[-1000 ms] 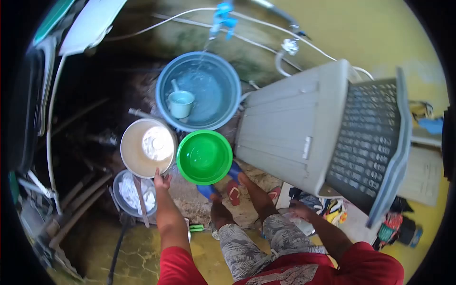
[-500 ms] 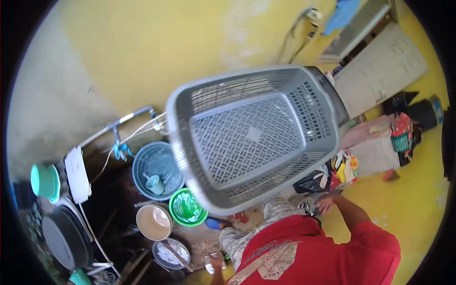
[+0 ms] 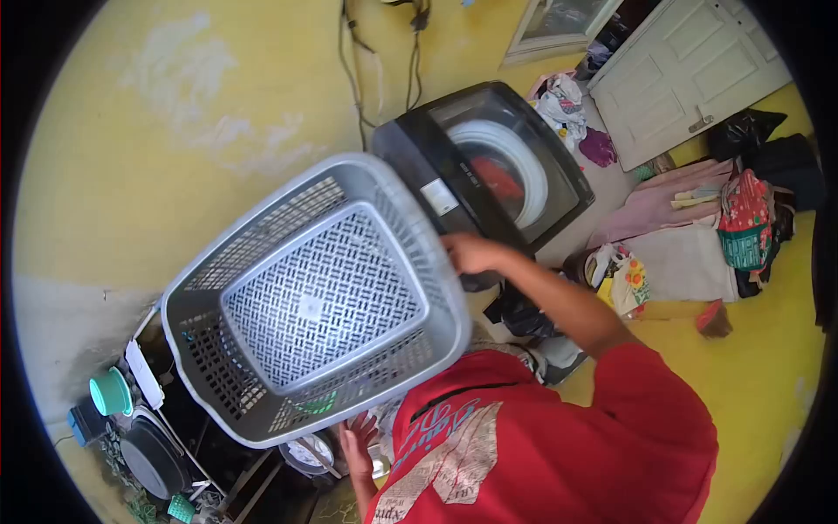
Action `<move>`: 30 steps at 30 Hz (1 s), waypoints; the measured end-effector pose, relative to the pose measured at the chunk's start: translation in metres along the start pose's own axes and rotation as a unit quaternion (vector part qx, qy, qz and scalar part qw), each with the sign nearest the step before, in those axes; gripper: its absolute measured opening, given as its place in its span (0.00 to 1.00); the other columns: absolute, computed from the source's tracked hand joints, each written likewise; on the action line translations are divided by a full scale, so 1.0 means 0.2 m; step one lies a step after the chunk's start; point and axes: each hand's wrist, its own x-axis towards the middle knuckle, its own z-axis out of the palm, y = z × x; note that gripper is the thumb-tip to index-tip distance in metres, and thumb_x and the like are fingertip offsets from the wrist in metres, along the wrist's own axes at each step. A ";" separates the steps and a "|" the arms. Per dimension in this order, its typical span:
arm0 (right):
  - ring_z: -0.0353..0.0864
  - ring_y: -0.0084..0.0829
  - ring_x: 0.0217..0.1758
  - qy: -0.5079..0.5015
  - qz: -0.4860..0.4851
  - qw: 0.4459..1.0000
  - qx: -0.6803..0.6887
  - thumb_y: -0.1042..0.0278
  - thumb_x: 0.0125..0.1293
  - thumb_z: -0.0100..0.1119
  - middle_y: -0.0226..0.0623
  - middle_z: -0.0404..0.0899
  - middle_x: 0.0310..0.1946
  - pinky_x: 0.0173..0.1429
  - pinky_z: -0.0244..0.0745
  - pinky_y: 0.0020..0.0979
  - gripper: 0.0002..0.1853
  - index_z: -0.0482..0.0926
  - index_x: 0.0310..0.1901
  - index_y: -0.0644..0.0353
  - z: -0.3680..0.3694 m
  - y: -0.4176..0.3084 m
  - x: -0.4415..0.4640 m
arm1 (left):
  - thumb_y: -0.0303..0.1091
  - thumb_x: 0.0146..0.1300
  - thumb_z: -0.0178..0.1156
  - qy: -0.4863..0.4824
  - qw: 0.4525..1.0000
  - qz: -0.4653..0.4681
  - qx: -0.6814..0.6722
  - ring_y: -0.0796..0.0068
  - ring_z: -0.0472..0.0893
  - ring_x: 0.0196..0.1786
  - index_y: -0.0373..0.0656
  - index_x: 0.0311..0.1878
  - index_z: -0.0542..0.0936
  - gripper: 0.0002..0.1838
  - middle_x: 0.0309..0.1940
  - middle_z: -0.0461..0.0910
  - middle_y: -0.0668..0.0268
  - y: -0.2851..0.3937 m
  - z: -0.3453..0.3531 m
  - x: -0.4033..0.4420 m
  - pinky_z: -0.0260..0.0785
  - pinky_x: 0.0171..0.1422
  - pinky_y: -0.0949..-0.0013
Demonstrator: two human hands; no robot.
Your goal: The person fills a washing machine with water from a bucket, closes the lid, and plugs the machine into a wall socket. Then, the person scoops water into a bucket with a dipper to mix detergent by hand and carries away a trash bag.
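A large grey plastic basket (image 3: 323, 297) with perforated sides fills the centre-left, and no items show on its bottom. My right hand (image 3: 471, 254) is at the basket's right rim, beside the front edge of a black top-loading washing machine (image 3: 410, 162). Its fingertips are blurred and partly hidden, so its grip cannot be made out. Through the machine's clear lid a red item (image 3: 497, 179) shows inside the round opening. Below the basket's lower rim, my left hand (image 3: 357, 441) has its fingers spread and holds nothing.
A tub of white cloth (image 3: 307, 454) is partly hidden beneath the basket. At the lower left are a green tub (image 3: 111, 392) and dark basins (image 3: 153, 458). Bags and clothes (image 3: 624, 279) lie right of the machine, near a white door (image 3: 690, 87). Cables (image 3: 415, 70) hang on the yellow wall.
The view has swung right from the water basins, bringing the washing machine into sight. My right hand has come up beside the basket's rim. My left hand now shows spread below the basket.
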 end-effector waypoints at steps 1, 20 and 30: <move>0.86 0.39 0.46 0.001 -0.098 0.991 -0.086 0.73 0.52 0.66 0.50 0.85 0.45 0.46 0.80 0.37 0.22 0.81 0.52 0.63 0.06 0.22 0.11 | 0.70 0.68 0.48 -0.041 0.997 -0.020 -0.058 0.46 0.77 0.62 0.49 0.78 0.48 0.47 0.66 0.69 0.44 0.06 0.11 0.02 0.70 0.63 0.53; 0.87 0.39 0.31 -0.039 -0.066 0.962 -0.260 0.63 0.53 0.62 0.44 0.86 0.28 0.38 0.79 0.40 0.11 0.87 0.28 0.62 -0.50 -0.09 0.46 | 0.35 0.50 0.61 0.182 0.949 0.062 -0.249 0.55 0.77 0.58 0.43 0.61 0.73 0.30 0.57 0.77 0.60 0.29 0.46 0.16 0.70 0.63 0.50; 0.82 0.23 0.26 -0.057 -0.198 0.951 0.230 0.76 0.54 0.68 0.37 0.83 0.31 0.27 0.78 0.25 0.18 0.79 0.47 0.68 -1.20 -0.68 0.45 | 0.48 0.62 0.62 0.148 0.977 -0.030 -0.150 0.58 0.82 0.52 0.50 0.59 0.73 0.25 0.52 0.80 0.59 0.30 0.55 0.24 0.76 0.49 0.50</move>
